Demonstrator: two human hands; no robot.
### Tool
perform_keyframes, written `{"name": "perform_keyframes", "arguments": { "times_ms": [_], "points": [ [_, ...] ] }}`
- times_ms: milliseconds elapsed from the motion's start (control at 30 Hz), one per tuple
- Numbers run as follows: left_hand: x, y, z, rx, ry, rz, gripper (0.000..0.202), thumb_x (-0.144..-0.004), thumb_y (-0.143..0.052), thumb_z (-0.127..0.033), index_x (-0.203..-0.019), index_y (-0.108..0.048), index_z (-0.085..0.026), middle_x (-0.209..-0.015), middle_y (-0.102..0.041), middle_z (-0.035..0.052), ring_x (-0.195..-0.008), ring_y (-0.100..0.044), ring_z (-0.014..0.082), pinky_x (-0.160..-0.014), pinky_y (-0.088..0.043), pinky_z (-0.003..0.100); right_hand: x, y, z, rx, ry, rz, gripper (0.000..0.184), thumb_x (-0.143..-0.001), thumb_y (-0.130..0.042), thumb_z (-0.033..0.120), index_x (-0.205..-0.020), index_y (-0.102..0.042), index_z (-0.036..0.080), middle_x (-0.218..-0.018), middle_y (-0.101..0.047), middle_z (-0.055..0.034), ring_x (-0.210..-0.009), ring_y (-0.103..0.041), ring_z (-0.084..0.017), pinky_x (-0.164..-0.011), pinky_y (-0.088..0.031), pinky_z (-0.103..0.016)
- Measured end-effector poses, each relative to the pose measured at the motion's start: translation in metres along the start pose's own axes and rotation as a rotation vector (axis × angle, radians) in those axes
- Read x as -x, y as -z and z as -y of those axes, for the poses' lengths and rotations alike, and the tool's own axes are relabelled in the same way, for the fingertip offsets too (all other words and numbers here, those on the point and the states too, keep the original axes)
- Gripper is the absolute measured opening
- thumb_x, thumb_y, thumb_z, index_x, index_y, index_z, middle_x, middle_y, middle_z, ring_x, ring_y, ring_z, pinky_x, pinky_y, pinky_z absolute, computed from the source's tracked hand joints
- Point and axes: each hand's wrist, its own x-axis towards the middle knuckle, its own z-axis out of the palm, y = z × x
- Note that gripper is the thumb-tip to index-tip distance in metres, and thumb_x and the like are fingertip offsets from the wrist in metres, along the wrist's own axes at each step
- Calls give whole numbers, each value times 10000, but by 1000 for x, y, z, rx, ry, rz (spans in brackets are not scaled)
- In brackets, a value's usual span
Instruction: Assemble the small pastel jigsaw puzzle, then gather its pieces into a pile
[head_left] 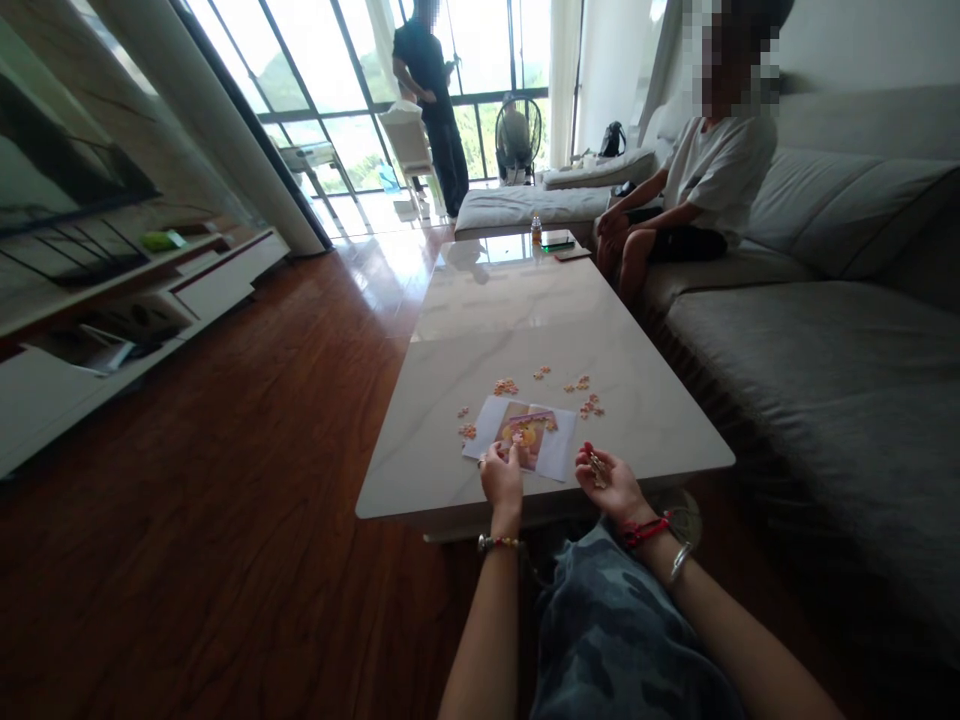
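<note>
One small tan puzzle piece (598, 467) is held by the right hand (611, 485); one white paper sheet (555, 456) is touched by the left hand (501, 477), its grip unclear.

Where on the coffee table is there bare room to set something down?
The marble coffee table is bare between the water bottle and the puzzle pieces, and left of the paper sheet. It is crowded around that sheet, near the left hand and right hand.
</note>
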Motion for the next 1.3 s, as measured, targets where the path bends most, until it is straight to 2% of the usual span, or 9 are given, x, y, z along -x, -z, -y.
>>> {"name": "perform_keyframes", "arguments": {
  "times_ms": [133, 233, 400, 567, 667, 767, 967, 1133, 1300],
  "points": [
    [-42, -23, -3, -95, -69, 61, 505, -690, -567, -393, -1077, -486, -79, -1069, -502, 234, -1010, -478, 324, -822, -358, 384, -15, -1, 8, -82, 37, -68, 168, -733, -414, 102, -683, -567, 150, -666, -603, -50, -629, -577, -123, -507, -479, -223],
    [-58, -42, -18, -115, -161, 132, 560, -589, -682, -332, -1080, -484, -148, -1200, -430, 206, -1144, -350, 343, -896, -297, 402, -26, -5, 12, -87, 55, -124, 214, -745, -377, 101, -670, -569, 154, -662, -612, -55, -666, -596, -134, -541, -500, -246],
    [-70, -61, -26, -92, -304, 329, 353, -524, -714, -158, -836, -550, -180, -1207, -451, 135, -1210, -253, 298, -974, -179, 427, -34, -11, 16, -59, 22, -103, 195, -732, -397, 85, -712, -583, 140, -685, -625, -57, -644, -595, -127, -538, -502, -244],
    [-79, -59, -25, 30, -287, 435, 205, -594, -630, -130, -776, -544, -167, -863, -593, 102, -913, -505, 233, -811, -352, 335, -42, -6, 24, 210, 129, -79, 176, -693, -453, 76, -768, -583, 167, -695, -614, -17, -560, -560, -83, -439, -442, -173],
    [-86, -51, -29, 135, -290, 558, 132, -605, -598, -115, -721, -571, -172, -692, -590, 32, -684, -518, 148, -653, -380, 240, -55, 0, 25, 357, 182, -118, 66, -695, -534, 157, -736, -586, 150, -596, -570, 4, -451, -494, -56, -349, -353, -140],
    [-93, -43, -34, 248, -287, 692, 116, -620, -588, -156, -735, -603, -162, -644, -578, -3, -560, -470, 91, -543, -354, 191, -69, -1, 22, 449, 222, -119, 151, -652, -633, 228, -770, -594, 143, -535, -537, 31, -382, -422, -33, -316, -285, -128],
    [-95, -37, -38, 420, -196, 871, 225, -661, -577, -348, -747, -614, -143, -621, -558, -8, -475, -438, 58, -444, -333, 171, -87, -22, 25, 623, 293, -23, 222, -537, -721, 265, -662, -607, 122, -490, -514, 40, -384, -384, -26, -347, -275, -150],
    [-90, -34, -39, 614, -84, 929, 242, -641, -621, -343, -780, -597, -147, -694, -575, 13, -565, -512, 60, -470, -359, 142, -87, -34, 29, 662, 322, 35, 159, -538, -694, 259, -602, -602, 145, -471, -488, 40, -415, -394, -45, -379, -293, -170],
    [-84, -48, -46, 764, 61, 897, 182, -658, -607, -283, -760, -580, -134, -639, -558, 9, -504, -499, 45, -440, -357, 136, -93, -41, 19, 587, 428, -68, 144, -598, -601, 315, -613, -546, 182, -492, -474, 49, -419, -388, -57, -395, -307, -188]
  ]
}}
